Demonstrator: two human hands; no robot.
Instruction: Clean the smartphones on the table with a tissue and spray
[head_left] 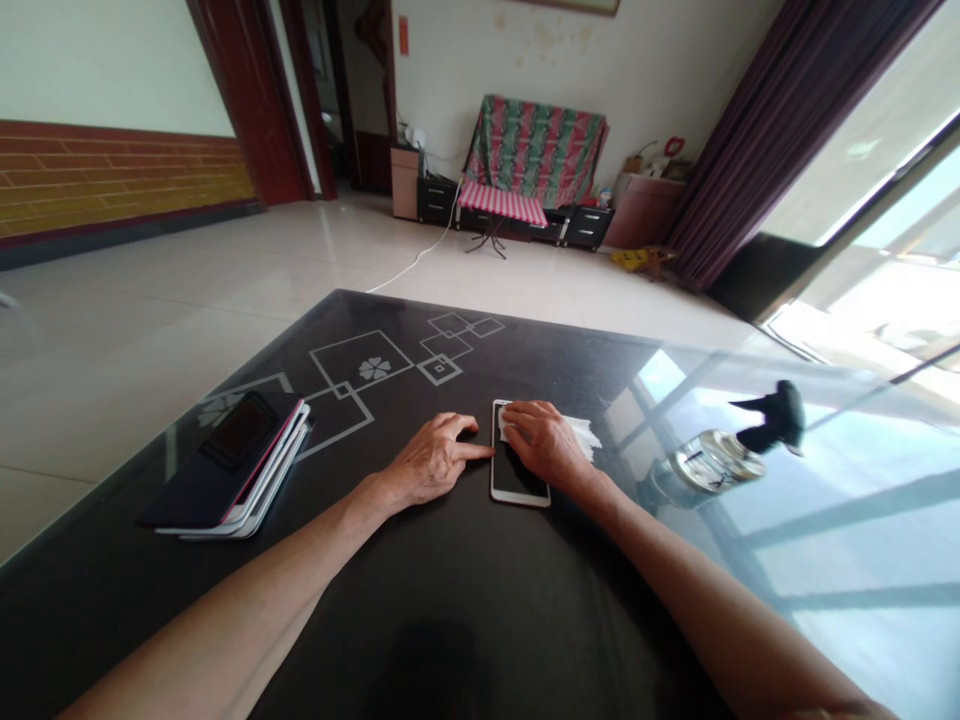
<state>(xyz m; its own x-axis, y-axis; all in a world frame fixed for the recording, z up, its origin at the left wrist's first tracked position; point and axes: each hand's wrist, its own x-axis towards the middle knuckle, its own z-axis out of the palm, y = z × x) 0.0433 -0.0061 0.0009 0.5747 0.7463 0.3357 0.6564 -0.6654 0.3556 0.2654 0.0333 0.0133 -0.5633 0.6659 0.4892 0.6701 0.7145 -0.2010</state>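
A white-framed smartphone point(520, 480) lies face up on the dark table in front of me. My right hand point(546, 438) presses a white tissue point(582, 434) down on the upper part of its screen. The tissue sticks out past the phone's right edge, and the rest is hidden under my palm and fingers. On the other side, my left hand point(435, 460) rests on the table with nothing in it. Its fingers are apart, and one fingertip touches the phone's left edge.
To the left lies a stack of tablets or phones point(232, 460) with a dark one on top. A clear spray bottle point(712, 462) with a black trigger stands at the right of the glossy table point(360, 600). A cloth-covered object point(536, 150) is by the far wall.
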